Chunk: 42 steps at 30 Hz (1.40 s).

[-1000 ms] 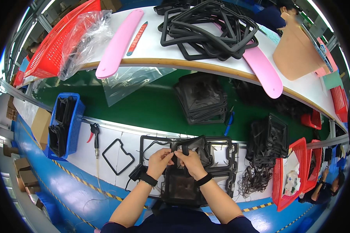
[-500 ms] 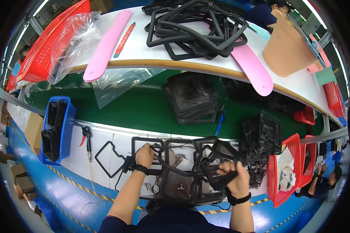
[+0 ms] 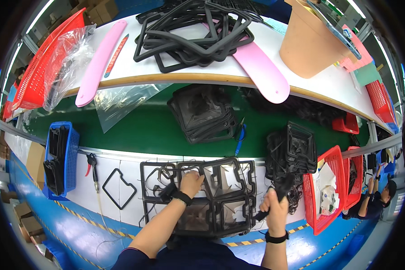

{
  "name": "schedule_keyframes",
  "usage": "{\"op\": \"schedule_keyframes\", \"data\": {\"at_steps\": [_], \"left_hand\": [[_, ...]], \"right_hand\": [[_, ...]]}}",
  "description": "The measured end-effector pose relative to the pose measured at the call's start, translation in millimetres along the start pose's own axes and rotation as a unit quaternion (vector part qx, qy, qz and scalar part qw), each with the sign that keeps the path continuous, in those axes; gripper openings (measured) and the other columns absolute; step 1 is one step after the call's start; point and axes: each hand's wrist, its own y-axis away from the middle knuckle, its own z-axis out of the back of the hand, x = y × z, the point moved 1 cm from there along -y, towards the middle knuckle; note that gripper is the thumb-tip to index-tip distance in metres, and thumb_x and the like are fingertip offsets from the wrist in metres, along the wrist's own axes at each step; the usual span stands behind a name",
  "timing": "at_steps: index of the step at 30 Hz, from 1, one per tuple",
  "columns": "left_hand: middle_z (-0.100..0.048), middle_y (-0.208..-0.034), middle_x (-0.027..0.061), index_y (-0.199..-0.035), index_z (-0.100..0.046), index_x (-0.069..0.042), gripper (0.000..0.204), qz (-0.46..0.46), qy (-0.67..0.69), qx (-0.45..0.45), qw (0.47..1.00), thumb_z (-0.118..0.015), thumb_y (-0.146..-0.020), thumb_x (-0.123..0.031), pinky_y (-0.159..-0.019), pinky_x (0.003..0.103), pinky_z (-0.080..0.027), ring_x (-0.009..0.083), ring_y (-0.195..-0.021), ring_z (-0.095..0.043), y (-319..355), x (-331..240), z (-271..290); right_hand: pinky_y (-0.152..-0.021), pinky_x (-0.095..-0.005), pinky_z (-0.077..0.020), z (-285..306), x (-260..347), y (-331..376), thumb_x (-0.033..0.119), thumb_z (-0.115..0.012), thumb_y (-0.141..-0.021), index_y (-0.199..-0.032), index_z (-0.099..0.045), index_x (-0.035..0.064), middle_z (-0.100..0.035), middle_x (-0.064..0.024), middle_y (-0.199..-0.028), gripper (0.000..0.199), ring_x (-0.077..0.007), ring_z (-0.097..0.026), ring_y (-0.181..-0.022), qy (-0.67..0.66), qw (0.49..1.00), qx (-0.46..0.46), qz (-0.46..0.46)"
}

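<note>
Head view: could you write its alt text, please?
A person's right hand grips a dark piece, while the left hand is at a block of meshed black frames on a white worktable. A blue basket stands to the left, red baskets to the right; a frame heap lies on a shelf above.

White bench [image 3: 83, 191] under black mesh frames [image 3: 195, 218], a loose frame [image 3: 111, 198], an air gun [image 3: 93, 168]

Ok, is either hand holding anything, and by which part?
The right hand grips a black piece; the exact part is unclear. Whether the left hand, over the black frames, holds anything can't be told.
</note>
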Motion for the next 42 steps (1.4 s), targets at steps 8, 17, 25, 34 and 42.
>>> {"op": "schedule_keyframes", "data": {"at_steps": [8,17,25,34,42], "left_hand": [[-0.058,-0.086,0.0089,-0.100,-0.052,0.001,0.018,0.095,0.416,0.090,0.900,-0.060,-0.085,-0.005,-0.056,0.026,-0.054,0.0157,-0.067,-0.063,25.9,-26.3,-11.1],[-0.062,-0.080,0.0071,-0.098,-0.057,0.002,0.016,0.024,0.347,0.097,0.933,-0.057,-0.089,-0.010,-0.058,0.024,-0.053,0.0123,-0.068,-0.063,27.9,-38.5,-1.8],[-0.059,-0.071,0.0038,-0.080,-0.058,0.001,0.008,-0.115,0.178,0.068,0.975,-0.058,-0.084,-0.005,-0.051,0.022,-0.046,0.0105,-0.059,-0.061,26.1,-44.4,12.0],[-0.057,-0.070,0.0011,-0.075,-0.057,-0.001,0.007,-0.042,0.325,0.120,0.937,-0.060,-0.081,-0.003,-0.051,0.020,-0.045,0.0080,-0.058,-0.058,28.4,-49.4,12.8],[-0.055,-0.065,0.0051,-0.070,-0.056,-0.002,0.010,-0.085,0.146,0.018,0.985,-0.063,-0.073,-0.006,-0.049,0.026,-0.042,0.0138,-0.053,-0.055,10.5,-22.4,-3.4]], "right_hand": [[-0.047,-0.0215,-0.0363,-67.9,-70.7,-54.1,0.019,-0.059,-0.088,-0.093,-0.060,-0.0001,-0.052,0.0003,-0.062,0.020,-0.0081,-0.046,-0.049,0.170,0.977,0.106,-0.079],[-0.046,-0.0222,-0.0378,-79.9,-96.8,-74.8,0.018,-0.063,-0.084,-0.092,-0.060,-0.0021,-0.055,-0.0022,-0.065,0.022,-0.0085,-0.047,-0.050,0.131,0.969,0.178,-0.107],[-0.052,-0.0211,-0.0398,-76.4,-87.4,-81.9,0.014,-0.067,-0.082,-0.089,-0.059,0.0014,-0.056,-0.0008,-0.074,0.016,-0.0082,-0.051,-0.061,0.039,0.934,0.287,-0.208],[-0.054,-0.0206,-0.0418,-66.4,-79.6,-89.6,0.010,-0.072,-0.075,-0.085,-0.058,0.0029,-0.055,-0.0010,-0.074,0.019,-0.0089,-0.051,-0.060,-0.033,0.887,0.340,-0.311],[-0.052,-0.0215,-0.0379,-54.1,-59.3,-77.9,0.000,-0.068,-0.073,-0.079,-0.054,0.0034,-0.052,-0.0003,-0.070,0.015,-0.0084,-0.049,-0.058,0.030,0.949,0.253,-0.186]]}}
